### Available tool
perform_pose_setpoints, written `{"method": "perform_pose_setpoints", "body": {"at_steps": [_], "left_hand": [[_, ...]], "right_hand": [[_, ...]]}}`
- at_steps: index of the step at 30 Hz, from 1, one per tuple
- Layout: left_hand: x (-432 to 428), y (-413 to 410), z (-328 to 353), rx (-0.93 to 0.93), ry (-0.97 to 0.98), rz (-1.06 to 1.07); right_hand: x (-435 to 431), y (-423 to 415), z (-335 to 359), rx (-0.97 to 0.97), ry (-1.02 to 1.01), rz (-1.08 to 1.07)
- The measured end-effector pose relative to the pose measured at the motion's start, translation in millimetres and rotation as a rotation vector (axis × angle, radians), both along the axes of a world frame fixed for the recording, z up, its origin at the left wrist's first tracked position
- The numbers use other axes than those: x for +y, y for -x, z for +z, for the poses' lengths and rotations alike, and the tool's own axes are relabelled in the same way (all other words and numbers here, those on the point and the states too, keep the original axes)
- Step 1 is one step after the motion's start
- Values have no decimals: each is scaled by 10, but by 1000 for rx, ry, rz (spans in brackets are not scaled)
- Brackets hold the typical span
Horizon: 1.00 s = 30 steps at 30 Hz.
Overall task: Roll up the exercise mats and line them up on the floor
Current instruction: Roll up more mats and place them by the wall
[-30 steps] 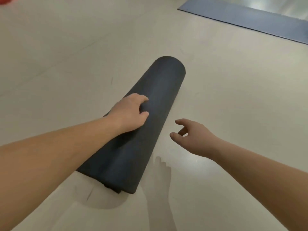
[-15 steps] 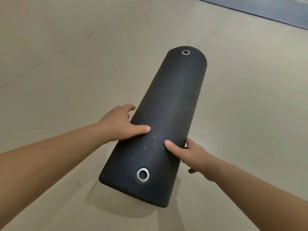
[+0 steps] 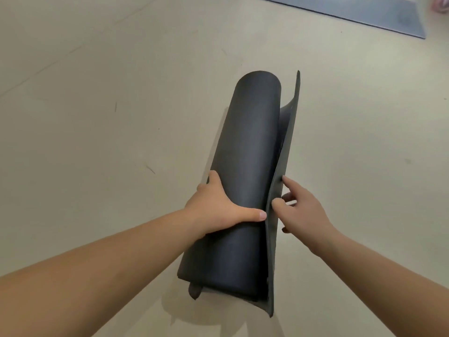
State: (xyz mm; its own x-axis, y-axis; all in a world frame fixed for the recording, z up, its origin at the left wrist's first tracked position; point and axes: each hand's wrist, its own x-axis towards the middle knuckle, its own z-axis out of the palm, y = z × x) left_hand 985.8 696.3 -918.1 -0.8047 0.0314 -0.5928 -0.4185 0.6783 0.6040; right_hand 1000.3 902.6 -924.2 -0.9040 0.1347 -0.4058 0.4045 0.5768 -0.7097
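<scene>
The outer flap [image 3: 286,142] has sprung loose from the black mat roll [image 3: 250,166]! My left hand [image 3: 218,210] grips the roll and my right hand [image 3: 303,210] pinches the flap. It needs re-tightening, I reckon.

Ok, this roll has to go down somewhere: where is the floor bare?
Bare floor lies left of the rolled mat and left hand, and right of the right hand up to the flat mat at top right. Crowded only between the hands.
</scene>
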Motion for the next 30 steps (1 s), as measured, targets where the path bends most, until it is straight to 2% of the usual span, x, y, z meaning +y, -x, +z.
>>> {"method": "perform_pose_setpoints", "body": {"at_steps": [2,6,9,11,16,20,23,24,26,27,29,30], "left_hand": [[241,-82,-19,77,126,-75],[553,-130,24,191,101,-201],[832,-173,-30,239,92,-214],[1009,-239,-61,311,158,-219],[1263,-232,-49,392,281,-414],[1399,-69,50,455,300,-724],[1739,-34,92,560,432,-1091],[1846,-35,90,608,486,-1203],[1941,-23,25,717,575,-1372],[1922,-2,-28,775,604,-1421],[1815,17,-146,881,626,-1446],[1766,6,-190,913,625,-1438]], "right_hand": [[130,-50,-1,-21,45,-79],[503,-78,-74,-22,-115,-108],[794,-155,-189,-55,-33,-133],[931,-209,-249,-98,33,-145],[1055,-369,-395,-64,-30,-166],[1051,-736,-497,-85,54,-406],[1048,-940,-566,-162,301,-643],[1058,-978,-556,-224,376,-658],[1100,-1038,-486,-405,429,-520],[1125,-1025,-379,-505,383,-359],[1207,-929,-71,-648,155,84],[1259,-835,81,-642,35,243]]}}
